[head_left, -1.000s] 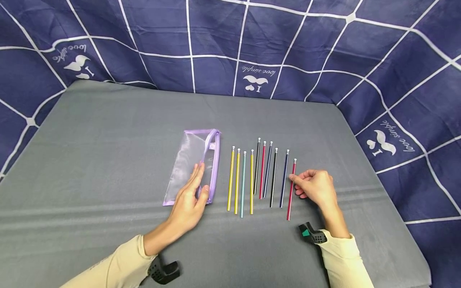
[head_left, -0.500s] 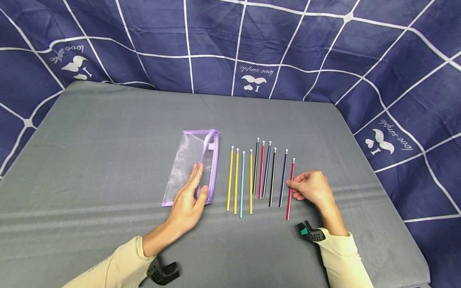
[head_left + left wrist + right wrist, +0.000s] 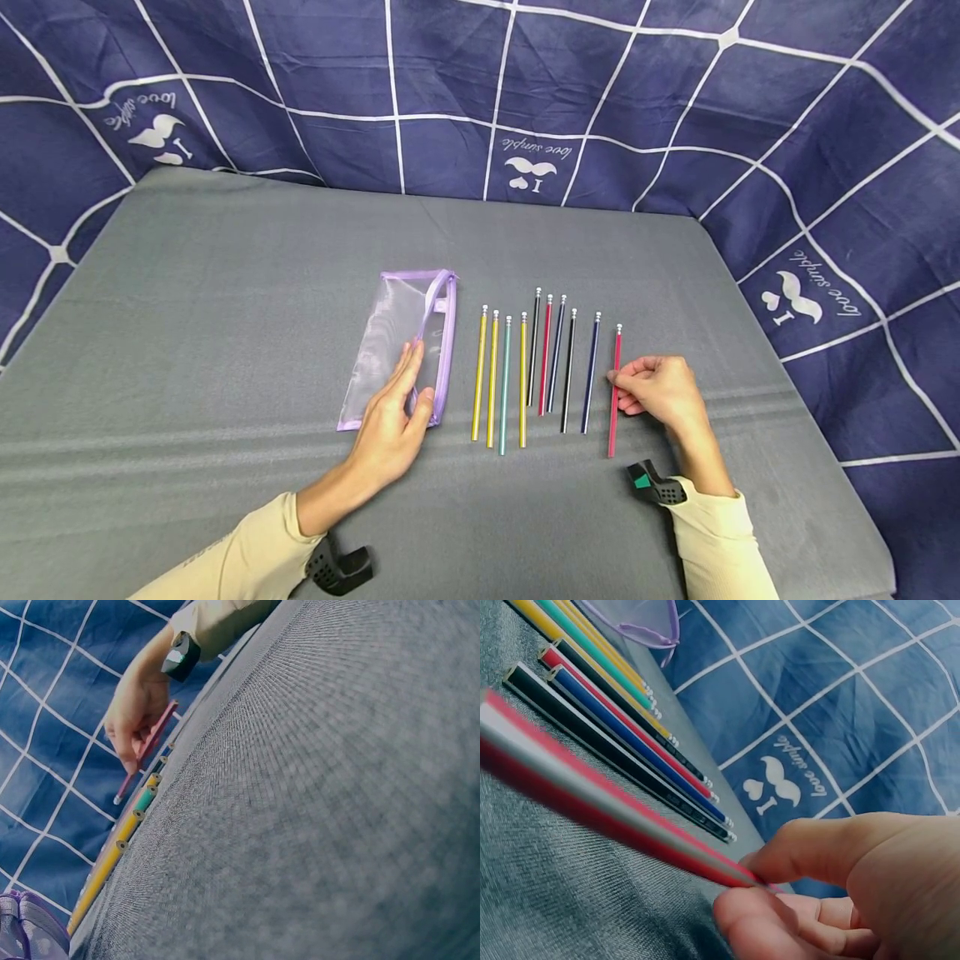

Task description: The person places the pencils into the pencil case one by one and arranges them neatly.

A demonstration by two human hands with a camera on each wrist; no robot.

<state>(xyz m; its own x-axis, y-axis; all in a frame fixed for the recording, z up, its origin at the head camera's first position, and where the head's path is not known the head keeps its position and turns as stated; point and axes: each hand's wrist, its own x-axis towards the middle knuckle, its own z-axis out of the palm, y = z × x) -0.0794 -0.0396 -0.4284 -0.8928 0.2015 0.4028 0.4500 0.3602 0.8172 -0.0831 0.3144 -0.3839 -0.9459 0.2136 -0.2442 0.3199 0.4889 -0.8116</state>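
My right hand (image 3: 660, 393) pinches a red pencil (image 3: 614, 421) between thumb and fingers, near its middle. In the left wrist view that pencil (image 3: 159, 729) shows raised off the table; in the right wrist view its striped red-and-silver shaft (image 3: 615, 806) runs close past the camera. My left hand (image 3: 392, 423) lies with straight fingers on the lower right part of a see-through mesh pencil pouch (image 3: 378, 342) with purple trim and a zipper. Left of the red pencil, a dark blue pencil (image 3: 591, 375) lies nearest on the table.
Several more pencils lie side by side between the hands, among them a yellow pencil (image 3: 480, 375), a teal pencil (image 3: 505, 387), a black pencil (image 3: 569, 371) and another red pencil (image 3: 545, 358). The grey table (image 3: 262, 275) meets a blue checked cloth (image 3: 442, 75) behind.
My right hand has moved slightly right with the red pencil, which has come up from the table and away from the dark blue one. My left hand has stayed on the pouch.
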